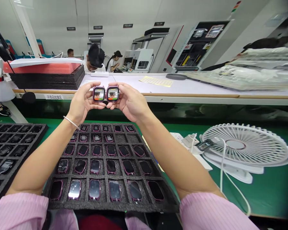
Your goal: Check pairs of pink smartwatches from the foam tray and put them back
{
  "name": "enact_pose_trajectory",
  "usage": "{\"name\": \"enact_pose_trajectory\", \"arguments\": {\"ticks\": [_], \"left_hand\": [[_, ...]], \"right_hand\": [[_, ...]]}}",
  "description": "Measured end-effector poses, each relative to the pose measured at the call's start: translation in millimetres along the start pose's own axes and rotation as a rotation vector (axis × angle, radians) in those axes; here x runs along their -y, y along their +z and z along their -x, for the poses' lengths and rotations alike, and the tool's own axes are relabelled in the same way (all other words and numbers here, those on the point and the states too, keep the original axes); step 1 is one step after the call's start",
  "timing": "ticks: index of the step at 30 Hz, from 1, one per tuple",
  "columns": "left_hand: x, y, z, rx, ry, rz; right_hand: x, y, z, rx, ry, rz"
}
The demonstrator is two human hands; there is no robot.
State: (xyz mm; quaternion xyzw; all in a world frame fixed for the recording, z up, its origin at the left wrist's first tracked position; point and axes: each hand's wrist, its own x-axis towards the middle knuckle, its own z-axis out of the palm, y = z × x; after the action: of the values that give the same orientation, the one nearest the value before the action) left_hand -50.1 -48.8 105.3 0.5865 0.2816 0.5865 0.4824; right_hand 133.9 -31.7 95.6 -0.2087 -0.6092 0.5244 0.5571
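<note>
Side by side at the shelf's front edge, two square smartwatch bodies with purple frames and lit screens face me. My left hand (pixel 83 101) pinches the left smartwatch (pixel 99 94) between thumb and fingers. The right smartwatch (pixel 113 94) is gripped the same way by my right hand (pixel 131 99). Both screens show a colourful picture. Below my wrists lies a black foam tray (pixel 127 138) with rows of similar purple-framed smartwatches, most with dark screens and a few showing white text. Two pockets in its second row from the back hold no watch.
Another foam tray (pixel 44 134) of dark watches lies at the left. A white fan (pixel 247 145) with a cable stands on the green bench (pixel 273 191) at right. Foam sheets (pixel 48 78) are stacked on the white shelf (pixel 132 81). Several people sit beyond it.
</note>
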Motion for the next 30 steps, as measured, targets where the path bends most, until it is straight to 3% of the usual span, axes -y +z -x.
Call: {"name": "enact_pose_trajectory", "arguments": {"ticks": [4,8,12,17,23,30], "left_hand": [[4,-0.9,11,0.004,-0.044,-0.015],[15,-1.6,42,0.019,-0.129,-0.037],[36,-3.2,79,0.035,-0.22,-0.055],[66,-7.6,110,0.038,-0.269,-0.071],[85,-11.8,115,0.024,-0.222,-0.081],[85,-9.1,115,0.017,-0.219,-0.09]], "right_hand": [[-7,-2,12,0.017,0.014,-0.042],[-21,-1,41,0.028,0.13,-0.124],[-41,1,78,0.037,0.278,-0.168],[-69,3,112,0.069,0.343,-0.189],[-86,0,120,0.067,0.315,-0.174],[-87,-3,122,0.08,0.283,-0.149]]}}
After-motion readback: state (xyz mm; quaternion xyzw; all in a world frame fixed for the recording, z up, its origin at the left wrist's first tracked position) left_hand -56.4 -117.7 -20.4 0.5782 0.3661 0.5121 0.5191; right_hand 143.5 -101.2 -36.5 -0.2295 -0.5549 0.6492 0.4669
